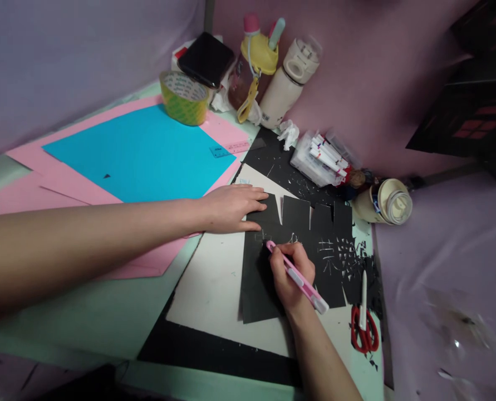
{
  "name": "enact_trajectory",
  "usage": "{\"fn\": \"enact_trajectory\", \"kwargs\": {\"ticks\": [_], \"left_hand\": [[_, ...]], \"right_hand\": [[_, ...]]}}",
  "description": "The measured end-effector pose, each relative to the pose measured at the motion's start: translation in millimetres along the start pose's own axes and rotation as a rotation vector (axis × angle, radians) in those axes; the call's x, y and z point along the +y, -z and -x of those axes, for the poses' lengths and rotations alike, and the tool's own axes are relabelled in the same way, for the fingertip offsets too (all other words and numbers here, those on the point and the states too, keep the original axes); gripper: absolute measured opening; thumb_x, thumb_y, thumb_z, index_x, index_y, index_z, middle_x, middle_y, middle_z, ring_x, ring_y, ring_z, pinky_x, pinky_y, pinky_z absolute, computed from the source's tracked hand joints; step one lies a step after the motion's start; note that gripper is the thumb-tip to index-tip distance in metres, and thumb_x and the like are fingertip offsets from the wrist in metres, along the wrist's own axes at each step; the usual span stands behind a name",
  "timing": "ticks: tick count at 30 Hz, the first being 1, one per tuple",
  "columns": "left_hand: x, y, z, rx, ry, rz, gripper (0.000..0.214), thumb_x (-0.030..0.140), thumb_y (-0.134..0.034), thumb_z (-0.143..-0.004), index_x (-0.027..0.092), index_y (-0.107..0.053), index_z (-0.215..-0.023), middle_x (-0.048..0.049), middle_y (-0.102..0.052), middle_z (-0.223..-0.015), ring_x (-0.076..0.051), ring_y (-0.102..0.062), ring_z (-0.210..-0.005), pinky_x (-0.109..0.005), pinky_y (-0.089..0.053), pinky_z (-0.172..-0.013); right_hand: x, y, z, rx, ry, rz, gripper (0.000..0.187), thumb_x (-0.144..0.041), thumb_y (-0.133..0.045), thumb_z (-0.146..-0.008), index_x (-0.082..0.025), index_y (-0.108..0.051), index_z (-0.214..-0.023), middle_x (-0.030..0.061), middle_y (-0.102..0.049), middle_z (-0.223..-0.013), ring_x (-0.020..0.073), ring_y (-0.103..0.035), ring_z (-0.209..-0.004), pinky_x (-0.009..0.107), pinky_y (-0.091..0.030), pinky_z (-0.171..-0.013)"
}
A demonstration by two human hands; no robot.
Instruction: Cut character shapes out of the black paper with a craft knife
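Observation:
My right hand (291,275) is closed round a pink craft knife (298,277), its tip touching a black sheet of paper (258,284) with cut-out marks. My left hand (231,208) lies flat with fingers stretched out, pressing the top left part of the same black sheet. The sheet rests on a white board (210,289) with a black border.
Red-handled scissors (363,326) lie right of the sheet. Blue paper (143,153) lies on pink paper (59,189) at the left. At the back stand a tape roll (184,97), a phone (206,58), two bottles (251,61), a marker box (320,159) and a glue pot (383,201).

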State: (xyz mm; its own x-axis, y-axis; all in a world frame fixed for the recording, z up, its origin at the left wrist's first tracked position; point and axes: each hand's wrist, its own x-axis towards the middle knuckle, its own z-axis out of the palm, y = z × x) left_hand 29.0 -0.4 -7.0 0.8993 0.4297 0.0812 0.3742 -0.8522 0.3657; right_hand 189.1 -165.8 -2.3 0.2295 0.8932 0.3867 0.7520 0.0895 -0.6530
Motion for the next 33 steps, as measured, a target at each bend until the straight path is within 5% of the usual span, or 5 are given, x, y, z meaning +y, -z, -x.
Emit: {"fn": "enact_trajectory", "kwargs": {"ticks": [22, 33], "left_hand": [[1.2, 1.5, 0.4, 0.004, 0.002, 0.022, 0.054, 0.053, -0.057, -0.092, 0.019, -0.059, -0.134, -0.0071, -0.042, -0.153, -0.025, -0.034, -0.144, -0.038, -0.023, -0.119], [0.9, 1.2, -0.1, 0.000, 0.002, 0.004, 0.054, 0.054, -0.055, -0.092, 0.020, -0.058, -0.134, -0.0066, -0.041, -0.154, -0.025, -0.034, -0.144, -0.038, -0.023, -0.119]], "right_hand": [[4.6, -4.3, 0.4, -0.057, 0.269, 0.175, 0.021, -0.011, -0.057, -0.089, -0.020, -0.051, -0.070, -0.0029, -0.054, -0.061, 0.0081, -0.047, -0.050, 0.021, -0.040, -0.053], [1.3, 1.2, 5.0, -0.041, 0.050, 0.082, 0.020, -0.020, -0.058, -0.087, -0.021, -0.051, -0.068, -0.0031, -0.059, -0.061, 0.0089, -0.049, -0.048, 0.022, -0.041, -0.051]]}}
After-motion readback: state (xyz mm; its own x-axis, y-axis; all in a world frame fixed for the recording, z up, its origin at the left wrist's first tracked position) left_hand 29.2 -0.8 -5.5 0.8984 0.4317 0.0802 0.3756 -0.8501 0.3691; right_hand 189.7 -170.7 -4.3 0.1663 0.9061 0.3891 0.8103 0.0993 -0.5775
